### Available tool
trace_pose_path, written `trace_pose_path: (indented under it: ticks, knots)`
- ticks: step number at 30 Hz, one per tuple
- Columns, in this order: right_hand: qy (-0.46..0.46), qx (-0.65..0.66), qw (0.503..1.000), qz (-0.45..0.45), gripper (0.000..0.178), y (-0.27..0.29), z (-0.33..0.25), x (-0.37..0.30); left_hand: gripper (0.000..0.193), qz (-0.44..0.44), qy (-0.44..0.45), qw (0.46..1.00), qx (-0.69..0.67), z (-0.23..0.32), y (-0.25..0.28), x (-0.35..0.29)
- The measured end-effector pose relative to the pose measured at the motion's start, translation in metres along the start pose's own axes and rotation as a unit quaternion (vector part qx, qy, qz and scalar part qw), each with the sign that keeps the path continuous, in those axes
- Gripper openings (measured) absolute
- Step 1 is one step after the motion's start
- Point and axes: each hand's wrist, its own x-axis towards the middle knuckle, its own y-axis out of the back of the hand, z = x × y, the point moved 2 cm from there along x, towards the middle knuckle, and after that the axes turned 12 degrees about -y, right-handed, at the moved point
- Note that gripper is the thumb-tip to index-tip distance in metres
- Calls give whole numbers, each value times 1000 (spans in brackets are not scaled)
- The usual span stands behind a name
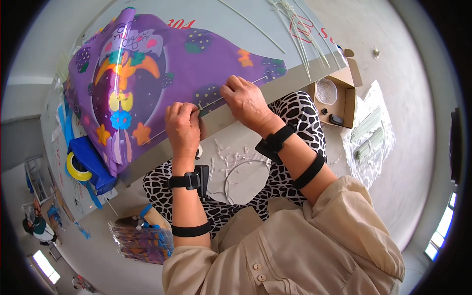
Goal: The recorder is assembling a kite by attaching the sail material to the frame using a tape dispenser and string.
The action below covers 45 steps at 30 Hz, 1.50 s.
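Left hand [183, 127] pinches the thin white rod [216, 101] at the purple kite sail's [162, 73] edge; right hand [246, 101] presses it just beyond. Rod seated, fixing seemingly unfinished; more rods [300, 34] lie far beyond fingertips.

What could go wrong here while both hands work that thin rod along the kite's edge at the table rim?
1. The thin pale rod, pinched in the left hand and pressed by the right hand, looks slender; bending it hard might snap it or poke through the purple printed kite fabric.
2. The fabric drapes over the grey table edge, so it may slide off if the grip loosens.
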Motion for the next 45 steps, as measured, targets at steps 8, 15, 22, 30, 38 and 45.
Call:
trace_pose_path:
  ticks: [8, 15, 22, 30, 38, 45]
  knots:
    - [24, 8, 1000, -8, 18, 5, 2, 3, 20, 0, 16, 1000, -1, 6, 2, 2]
    - [26, 11, 1000, -7, 19, 4, 3, 3, 21, 0, 3, 1000, 9, 6, -1, 2]
    - [13, 5, 1000, -8, 18, 7, 7, 3, 21, -10, 12, 1000, 16, 3, -2, 1]
    - [9, 8, 1000, -16, 17, 7, 8, 3, 21, -12, 15, 1000, 24, 5, -1, 2]
    - [13, 10, 1000, -20, 18, 10, 9, 4, 21, -15, 12, 999, 27, 5, -1, 1]
    - [14, 2, 1000, -21, 19, 9, 8, 4, 19, -10, 7, 1000, 6, 3, 1, 2]
